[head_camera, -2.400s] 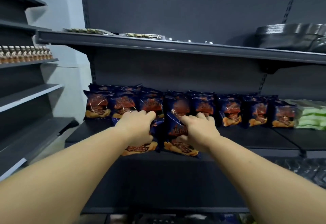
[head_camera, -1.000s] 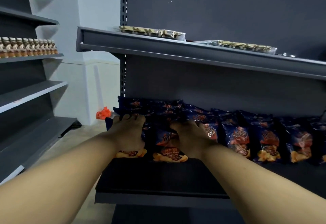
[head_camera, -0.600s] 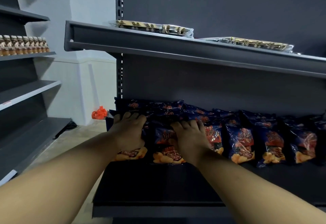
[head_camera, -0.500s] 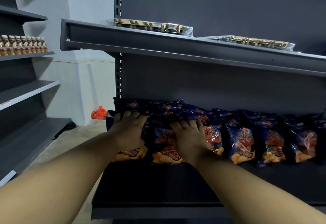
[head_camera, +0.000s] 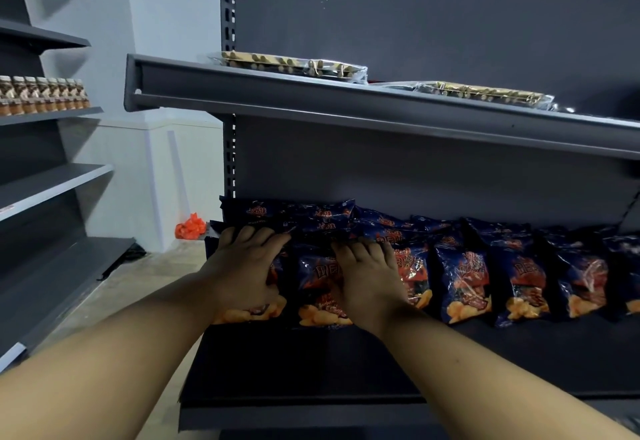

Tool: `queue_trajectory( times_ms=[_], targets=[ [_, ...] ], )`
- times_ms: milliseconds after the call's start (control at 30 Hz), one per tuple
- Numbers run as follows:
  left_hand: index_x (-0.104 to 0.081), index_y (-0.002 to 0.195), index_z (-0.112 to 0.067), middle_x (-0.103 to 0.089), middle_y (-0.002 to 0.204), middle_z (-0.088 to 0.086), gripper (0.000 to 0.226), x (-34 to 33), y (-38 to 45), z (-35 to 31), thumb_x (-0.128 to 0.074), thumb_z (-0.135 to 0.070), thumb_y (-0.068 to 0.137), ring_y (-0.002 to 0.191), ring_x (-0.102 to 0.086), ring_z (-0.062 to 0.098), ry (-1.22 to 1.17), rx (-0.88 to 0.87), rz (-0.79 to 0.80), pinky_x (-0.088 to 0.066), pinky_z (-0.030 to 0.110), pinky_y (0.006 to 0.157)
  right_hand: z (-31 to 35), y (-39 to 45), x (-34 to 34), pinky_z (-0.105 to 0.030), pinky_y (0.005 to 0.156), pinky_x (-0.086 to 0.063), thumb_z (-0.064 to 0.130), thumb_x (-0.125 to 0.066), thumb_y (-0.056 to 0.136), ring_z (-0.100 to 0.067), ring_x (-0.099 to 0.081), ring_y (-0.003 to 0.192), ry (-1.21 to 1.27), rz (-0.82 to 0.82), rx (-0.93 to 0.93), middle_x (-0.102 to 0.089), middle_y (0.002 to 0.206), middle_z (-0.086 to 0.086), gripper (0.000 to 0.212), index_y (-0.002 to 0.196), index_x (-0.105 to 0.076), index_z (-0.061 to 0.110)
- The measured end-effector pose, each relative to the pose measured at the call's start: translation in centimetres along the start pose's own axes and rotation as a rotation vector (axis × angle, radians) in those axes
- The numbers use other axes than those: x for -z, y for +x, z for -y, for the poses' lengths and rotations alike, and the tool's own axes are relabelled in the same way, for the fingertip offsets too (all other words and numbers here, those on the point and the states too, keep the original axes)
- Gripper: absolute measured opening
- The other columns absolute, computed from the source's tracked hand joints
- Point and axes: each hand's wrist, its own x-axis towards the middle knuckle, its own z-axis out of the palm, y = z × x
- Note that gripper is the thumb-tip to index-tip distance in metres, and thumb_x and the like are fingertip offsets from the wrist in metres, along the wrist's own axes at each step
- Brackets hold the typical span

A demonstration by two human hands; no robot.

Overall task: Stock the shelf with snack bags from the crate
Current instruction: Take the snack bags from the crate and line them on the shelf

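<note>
**Shelf stocking: both hands flat on the end bags**

The dark grey shelving unit [head_camera: 433,24] fills most of the view, its back panel rising behind two levels. The upper shelf [head_camera: 346,107] crosses the frame at a slant and carries two clear packs of gold-wrapped sticks [head_camera: 294,63], lying flat, one behind the other toward the right. The lower shelf [head_camera: 346,363] holds the row of snack bags [head_camera: 464,277]: dark blue packets printed with red and orange, leaning back against the rear panel and overlapping one another from the left end to the right edge of view. Its front strip is bare metal.

A second shelving unit [head_camera: 52,183] stands at the left, with a line of small brown bottles [head_camera: 41,95] on one level. An orange plastic bag [head_camera: 188,226] lies on the floor by the white wall.

The left hand [head_camera: 246,266] rests palm down on the leftmost front bag [head_camera: 252,311], fingers extended over its top edge. The right hand [head_camera: 367,277] lies on the next bag [head_camera: 318,287], fingers spread and lightly bent at the tips, pressing rather than gripping. The crate does not show.
</note>
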Motion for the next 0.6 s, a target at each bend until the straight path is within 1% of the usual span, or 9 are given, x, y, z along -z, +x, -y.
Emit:
queue_trajectory(
  times_ms=[100,167,233,300,367,400,467,533,600],
  targets=[
    [-0.011,0.151,-0.030,-0.027,0.146,-0.008,0.106,0.4,-0.2,0.1,-0.029,-0.072,0.055,0.132,-0.021,0.017,-0.007,0.018,0.006,-0.009,0.035,0.104,0.1,-0.1,0.1,-0.048,0.119,0.001,0.043,-0.039,0.098,-0.023,-0.012,0.144,0.009,-0.007,0.000,-0.026,0.154,0.002,0.064,0.153,-0.015,0.024],
    [-0.012,0.152,-0.030,-0.028,0.145,-0.008,0.101,0.2,-0.2,0.1,-0.035,-0.067,0.060,0.132,-0.022,0.017,-0.019,0.018,-0.018,-0.009,0.035,0.105,0.1,-0.2,0.1,-0.048,0.119,-0.001,0.044,-0.040,0.097,-0.024,-0.015,0.143,0.014,-0.018,0.003,-0.027,0.153,0.001,0.064,0.153,-0.018,0.023],
    [-0.014,0.151,-0.029,-0.029,0.144,-0.007,0.097,0.2,-0.3,0.0,-0.042,-0.060,0.064,0.132,-0.023,0.018,-0.030,0.011,-0.044,-0.010,0.035,0.105,0.1,-0.3,0.0,-0.051,0.117,-0.007,0.044,-0.040,0.092,-0.028,-0.026,0.139,0.027,-0.077,0.020,-0.036,0.149,-0.001,0.064,0.151,-0.027,0.021],
    [-0.015,0.151,-0.029,-0.030,0.144,-0.007,0.096,0.3,-0.3,-0.2,-0.035,-0.062,0.063,0.132,-0.022,0.018,-0.025,0.006,-0.061,-0.009,0.034,0.104,0.2,-0.4,0.2,-0.053,0.116,-0.010,0.044,-0.043,0.089,-0.030,-0.032,0.136,0.039,-0.108,0.027,-0.041,0.146,-0.002,0.065,0.149,-0.034,0.019],
    [-0.018,0.151,-0.028,-0.030,0.143,-0.007,0.101,0.4,-0.3,-0.4,-0.023,-0.065,0.057,0.132,-0.023,0.018,-0.010,0.006,-0.077,-0.009,0.034,0.103,0.2,-0.5,0.5,-0.050,0.117,-0.004,0.042,-0.047,0.092,-0.028,-0.026,0.138,0.044,-0.080,0.019,-0.035,0.149,0.000,0.065,0.151,-0.028,0.021],
    [-0.022,0.150,-0.028,-0.032,0.142,-0.006,0.101,0.5,-0.3,-0.5,-0.021,-0.065,0.056,0.131,-0.026,0.019,-0.008,0.005,-0.088,-0.010,0.034,0.102,0.1,-0.5,0.6,-0.049,0.117,-0.002,0.042,-0.047,0.094,-0.026,-0.023,0.139,0.043,-0.068,0.017,-0.032,0.151,0.001,0.065,0.151,-0.025,0.022],
    [-0.036,0.146,-0.023,-0.042,0.135,-0.003,0.096,0.5,-0.3,-0.9,-0.027,-0.066,0.060,0.126,-0.036,0.023,-0.015,-0.002,-0.116,-0.016,0.038,0.100,0.1,-0.6,0.9,-0.048,0.118,0.000,0.043,-0.046,0.094,-0.025,-0.019,0.140,0.035,-0.054,0.015,-0.028,0.152,0.002,0.066,0.152,-0.020,0.024],
    [-0.051,0.135,-0.018,-0.054,0.122,0.000,0.084,0.2,-0.3,-1.2,-0.038,-0.065,0.066,0.114,-0.049,0.028,-0.004,-0.007,-0.139,-0.029,0.044,0.094,0.2,-0.6,1.1,-0.048,0.118,0.000,0.045,-0.046,0.093,-0.024,-0.017,0.141,0.043,-0.043,0.008,-0.026,0.153,0.004,0.068,0.152,-0.018,0.025],
    [-0.058,0.127,-0.017,-0.059,0.113,0.001,0.077,0.0,-0.3,-1.6,-0.044,-0.063,0.068,0.103,-0.055,0.029,0.008,0.008,-0.182,-0.039,0.046,0.087,0.2,-0.8,1.2,-0.048,0.119,-0.001,0.048,-0.046,0.093,-0.024,-0.016,0.142,0.042,-0.043,0.006,-0.025,0.154,0.004,0.070,0.152,-0.018,0.026]
  ],
)
